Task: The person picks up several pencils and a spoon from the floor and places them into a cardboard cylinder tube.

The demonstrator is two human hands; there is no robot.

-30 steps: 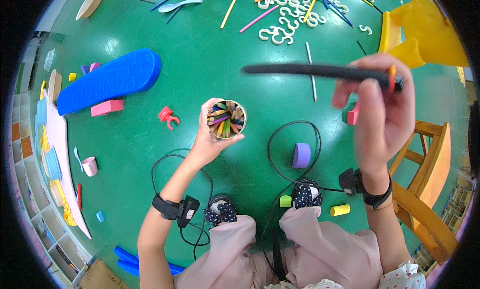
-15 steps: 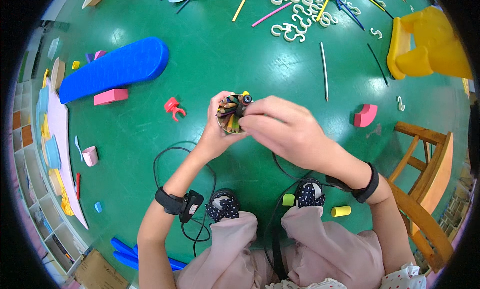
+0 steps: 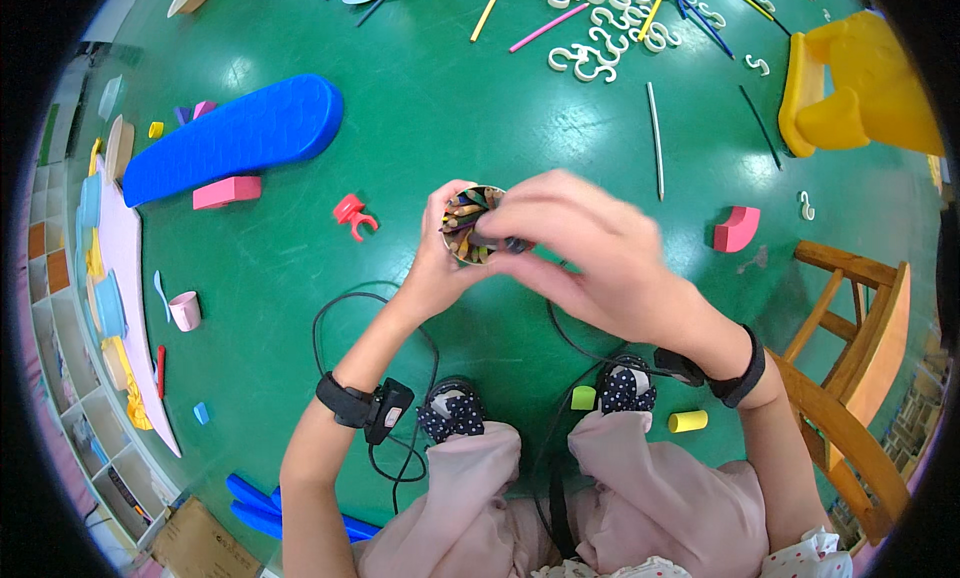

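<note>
In the head view, my left hand is curled around a round, open-topped container, its fingers along the far left side and its thumb along the near side, so that this grip is closed on the wall. The container lies ahead of my shoes, over the green floor, with its mouth turned up toward the camera; I cannot tell whether its base rests on anything. Its rim is thin, pale and circular, and the outer wall is largely hidden by my hands. Inside, coloured pencils stand closely bunched, sharpened ends uppermost: tan wooden cones, with shades of yellow, green and purple among darker ones, leaning at differing angles. My right hand meets the container from the right, covering part of the mouth; fingers and thumb are set narrowly apart, and between them at the right rim shows a dark rod, blurred and partly covered. Whether I am pinching this rod or only touching it, I cannot tell. To the left of the container lies a red clip-shaped toy; well to the right lies a curved pink block.
</note>
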